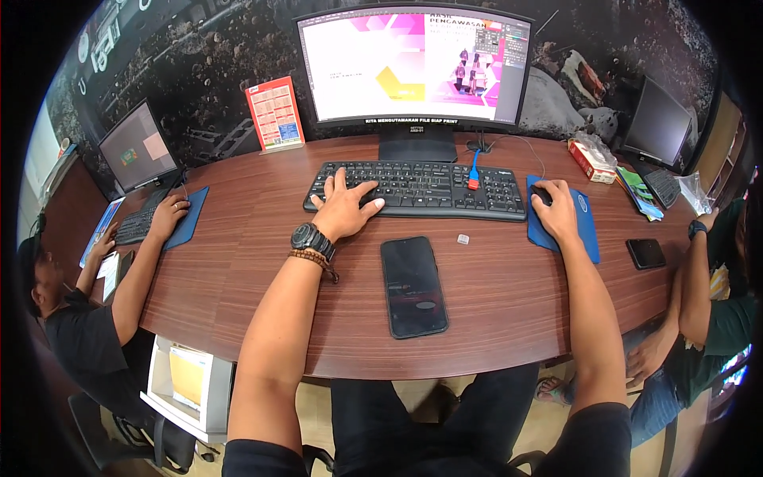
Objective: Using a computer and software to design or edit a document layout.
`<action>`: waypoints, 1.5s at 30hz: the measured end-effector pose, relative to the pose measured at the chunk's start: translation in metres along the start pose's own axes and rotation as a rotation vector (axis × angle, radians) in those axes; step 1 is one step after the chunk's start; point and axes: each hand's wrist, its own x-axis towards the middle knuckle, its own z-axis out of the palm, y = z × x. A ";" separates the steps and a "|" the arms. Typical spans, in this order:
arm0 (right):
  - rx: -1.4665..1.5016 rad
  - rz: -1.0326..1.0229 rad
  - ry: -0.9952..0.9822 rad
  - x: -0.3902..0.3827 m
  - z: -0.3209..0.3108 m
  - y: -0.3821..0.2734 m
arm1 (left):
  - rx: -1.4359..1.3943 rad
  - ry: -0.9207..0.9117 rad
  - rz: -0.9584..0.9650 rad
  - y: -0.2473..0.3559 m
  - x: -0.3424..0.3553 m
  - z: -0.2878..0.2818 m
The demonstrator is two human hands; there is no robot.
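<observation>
My left hand [344,208] rests with spread fingers on the left part of a black keyboard [429,189]; a black watch and a bead bracelet circle that wrist. My right hand [556,211] covers a black mouse [540,193] on a blue mouse pad [586,230]. Behind the keyboard stands a curved monitor [413,63] showing a pink, white and yellow design. A black phone [412,286] lies face up on the wooden desk [262,238] between my forearms.
A person on the left works at another keyboard [137,225] and monitor [139,151]. Another person sits at the right, near a second phone [645,254] and a third monitor [656,123]. A red calendar card [275,114] and a red box [590,161] stand at the back.
</observation>
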 end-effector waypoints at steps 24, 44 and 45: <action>0.015 -0.074 0.025 0.003 0.005 0.009 | 0.043 0.401 -0.063 -0.025 0.008 0.012; -0.018 -0.044 0.006 0.001 0.003 0.008 | 0.046 0.288 -0.205 -0.018 0.006 0.002; -0.015 -0.039 0.006 0.001 0.003 0.008 | 0.061 0.265 -0.215 -0.017 0.006 0.001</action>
